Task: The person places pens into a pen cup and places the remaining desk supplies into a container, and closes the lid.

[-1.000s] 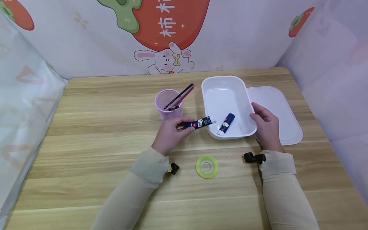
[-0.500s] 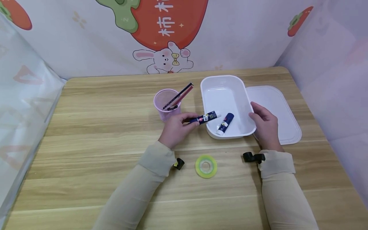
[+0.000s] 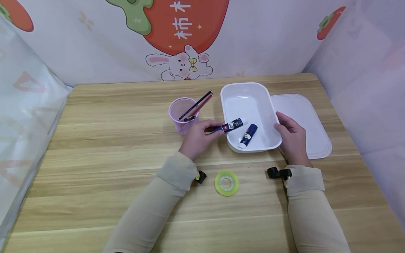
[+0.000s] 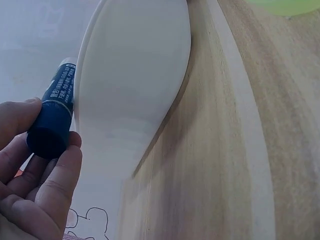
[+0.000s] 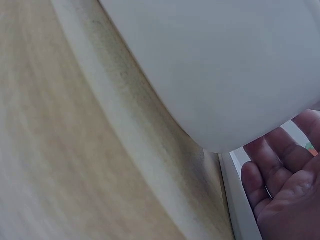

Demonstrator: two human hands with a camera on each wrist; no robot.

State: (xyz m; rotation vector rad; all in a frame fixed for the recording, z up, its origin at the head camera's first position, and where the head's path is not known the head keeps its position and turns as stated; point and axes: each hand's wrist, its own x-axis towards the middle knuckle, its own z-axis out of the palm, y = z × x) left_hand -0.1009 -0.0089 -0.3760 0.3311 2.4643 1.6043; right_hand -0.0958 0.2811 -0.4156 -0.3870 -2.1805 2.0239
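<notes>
My left hand (image 3: 200,137) pinches a navy glue stick (image 3: 232,125) between thumb and fingers. Its white end points right, over the near-left rim of the white plastic box (image 3: 231,102). From the left wrist view, the glue stick (image 4: 55,107) shows its dark round end toward the camera, close beside the box wall (image 4: 130,65). Inside the box lies a second navy glue stick (image 3: 248,136). At the box's right side my right hand (image 3: 292,140) holds the rim, thumb on top; several curled fingers (image 5: 280,155) show by the outer wall in the right wrist view.
A pink cup (image 3: 177,123) with pencils stands left of the box, just behind my left hand. The white lid (image 3: 311,130) lies right of the box, partly under it in view. A yellow-green tape roll (image 3: 226,183) lies in front on the wooden table (image 3: 110,158).
My left hand has moved right and slightly away from me, bringing its glue stick from beside the box to over its rim. The right hand and the box have stayed put.
</notes>
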